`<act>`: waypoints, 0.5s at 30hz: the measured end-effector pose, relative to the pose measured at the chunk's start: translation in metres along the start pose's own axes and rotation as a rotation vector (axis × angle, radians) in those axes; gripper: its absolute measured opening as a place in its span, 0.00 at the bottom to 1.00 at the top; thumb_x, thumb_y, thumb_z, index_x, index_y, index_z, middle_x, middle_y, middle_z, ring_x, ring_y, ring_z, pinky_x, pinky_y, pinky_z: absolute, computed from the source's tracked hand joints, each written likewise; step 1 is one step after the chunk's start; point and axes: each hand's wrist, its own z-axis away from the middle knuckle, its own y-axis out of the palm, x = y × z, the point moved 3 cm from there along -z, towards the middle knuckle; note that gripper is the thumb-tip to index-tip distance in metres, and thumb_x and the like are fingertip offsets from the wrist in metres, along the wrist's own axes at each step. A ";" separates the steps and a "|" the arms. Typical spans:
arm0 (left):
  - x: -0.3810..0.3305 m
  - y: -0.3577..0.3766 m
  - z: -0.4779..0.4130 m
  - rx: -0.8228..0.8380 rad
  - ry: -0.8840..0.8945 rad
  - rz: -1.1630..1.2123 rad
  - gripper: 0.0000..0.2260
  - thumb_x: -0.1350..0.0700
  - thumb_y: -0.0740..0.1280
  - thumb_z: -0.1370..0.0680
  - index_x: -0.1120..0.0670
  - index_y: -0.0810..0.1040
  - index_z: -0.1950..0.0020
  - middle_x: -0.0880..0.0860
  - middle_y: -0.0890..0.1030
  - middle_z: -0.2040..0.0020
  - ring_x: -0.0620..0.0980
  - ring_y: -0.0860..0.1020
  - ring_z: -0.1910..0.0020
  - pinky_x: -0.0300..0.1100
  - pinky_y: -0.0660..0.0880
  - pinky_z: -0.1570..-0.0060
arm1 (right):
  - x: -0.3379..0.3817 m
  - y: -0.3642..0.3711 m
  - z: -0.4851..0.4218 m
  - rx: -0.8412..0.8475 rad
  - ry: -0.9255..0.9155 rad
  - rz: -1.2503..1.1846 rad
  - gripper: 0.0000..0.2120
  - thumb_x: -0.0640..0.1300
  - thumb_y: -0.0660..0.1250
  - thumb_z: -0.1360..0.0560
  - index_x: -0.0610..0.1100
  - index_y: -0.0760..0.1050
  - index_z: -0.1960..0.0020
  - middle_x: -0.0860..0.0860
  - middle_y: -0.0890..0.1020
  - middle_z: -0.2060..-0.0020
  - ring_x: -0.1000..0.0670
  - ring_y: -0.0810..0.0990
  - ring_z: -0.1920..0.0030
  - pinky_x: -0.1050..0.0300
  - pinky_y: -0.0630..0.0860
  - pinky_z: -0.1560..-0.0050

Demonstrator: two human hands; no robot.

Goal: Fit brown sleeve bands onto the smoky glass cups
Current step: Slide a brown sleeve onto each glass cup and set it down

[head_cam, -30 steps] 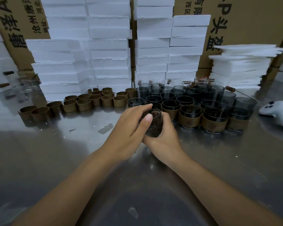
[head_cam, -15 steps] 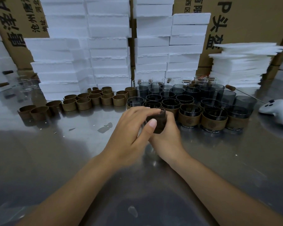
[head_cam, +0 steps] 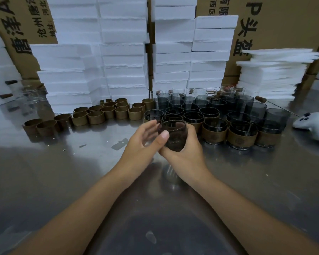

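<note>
The right hand [head_cam: 184, 151] is curling its fingers round a smoky glass cup [head_cam: 174, 137], holding it just above the middle of the shiny metal table [head_cam: 63, 181], right in front of the packed cluster of cups. The left hand [head_cam: 142, 140] is hovering with relaxed, spread fingers, only its thumb touching the cup's side. A dark brown sleeve band seems to be sitting round the held cup, though blur is hiding its edges.

As I judge it, the smooth glass is risking a slip from this one-handed hold and a knock into the cluster; a crooked band is risking sliding off.

About sixteen loose brown ring-shaped bands [head_cam: 96, 117] are standing toward the far-left edge. Three banded cups [head_cam: 215, 132] are showing clearly in the nearest row. Roughly twenty more are crowding behind toward the far edge, overlapping too much for an exact count.
</note>
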 end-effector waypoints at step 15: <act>0.005 -0.006 -0.004 -0.074 0.054 0.041 0.17 0.48 0.73 0.35 0.44 0.77 0.46 0.40 0.84 0.51 0.38 0.80 0.46 0.29 0.75 0.53 | 0.004 0.006 0.003 0.108 -0.007 0.060 0.37 0.42 0.75 0.31 0.52 0.60 0.27 0.64 0.72 0.41 0.66 0.73 0.41 0.70 0.71 0.41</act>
